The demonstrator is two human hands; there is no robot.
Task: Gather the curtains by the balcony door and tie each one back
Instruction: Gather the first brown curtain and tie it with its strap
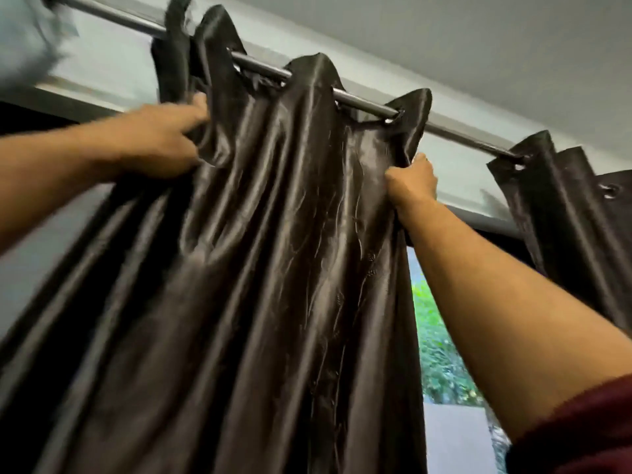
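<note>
Two hands are raised to a dark, shiny curtain (280, 234) that hangs by eyelets from a metal rod (359, 99) running just under the ceiling. The left hand (160, 142) has its fingers curled into the folds near the curtain's left edge, high up close to the rod, gripping the fabric. The right hand (412, 181) is closed round the curtain's right edge, just below the last eyelet on that side. Between the hands the cloth falls in deep, bunched pleats. A second curtain (574, 206) of the same dark fabric hangs further right along the rod, apart from the first. In the gap between them, daylight and green foliage (441, 354) show through the glass. A dark red sleeve (581, 436) covers the right upper arm at the lower right corner.
</note>
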